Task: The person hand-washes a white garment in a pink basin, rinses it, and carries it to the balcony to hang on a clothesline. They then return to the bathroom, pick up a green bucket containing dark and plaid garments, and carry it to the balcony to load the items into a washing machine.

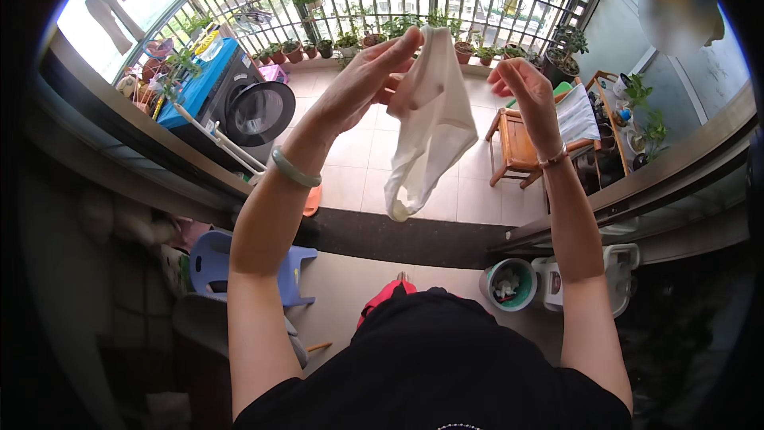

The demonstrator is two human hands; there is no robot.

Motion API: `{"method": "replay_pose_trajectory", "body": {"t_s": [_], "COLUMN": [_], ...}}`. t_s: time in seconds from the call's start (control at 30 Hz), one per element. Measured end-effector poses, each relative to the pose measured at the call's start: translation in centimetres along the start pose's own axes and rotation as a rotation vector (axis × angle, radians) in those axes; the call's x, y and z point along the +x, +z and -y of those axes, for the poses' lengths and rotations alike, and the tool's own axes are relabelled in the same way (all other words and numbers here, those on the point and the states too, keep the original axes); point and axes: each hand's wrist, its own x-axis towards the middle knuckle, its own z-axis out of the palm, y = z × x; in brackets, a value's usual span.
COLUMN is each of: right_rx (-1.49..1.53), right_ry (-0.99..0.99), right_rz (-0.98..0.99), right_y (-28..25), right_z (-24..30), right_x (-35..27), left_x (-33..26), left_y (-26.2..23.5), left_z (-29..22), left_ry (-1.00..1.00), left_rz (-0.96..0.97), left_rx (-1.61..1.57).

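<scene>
Balcony floor [358, 159], green bucket [510, 284] holding cloths

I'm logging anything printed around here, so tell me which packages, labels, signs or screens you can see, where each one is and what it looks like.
Label: on the white jug-like container on the floor beside the green bucket, lower right; a small reddish patch, too small to tell more.
No signs or screens show; the washing machine at upper left shows only its dark round door and blue cover.
</scene>
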Motion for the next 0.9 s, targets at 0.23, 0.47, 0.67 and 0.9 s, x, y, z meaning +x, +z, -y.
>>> {"method": "replay_pose_trajectory", "body": {"t_s": [0.23, 0.47, 0.67, 0.9], "right_rx": [0.073, -0.459, -0.602, -0.03], "right_ry": [0.116, -0.057, -0.02, 0.105], "right_rz": [-0.09, -0.093, -0.107, -0.337], "right_y": [3.7, 7.5, 9.7, 4.1], "right_z": [-0.2, 1.5, 0.9, 1.7], "right_x": [0.3, 1.9, 4.7, 8.2], "left_x": [2.1, 3.7, 4.5, 0.5], "left_y": [-0.3, -2.1, -0.7, -7.9], "left_z": [2.5, 4.0, 4.2, 13.5], "left_ry": [-0.105, -0.02, 0.018, -0.067], "left_rz": [-0.068, 0.022, -0.095, 0.509], "left_rx": [-0.016, -0.339, -0.299, 1.198]}}
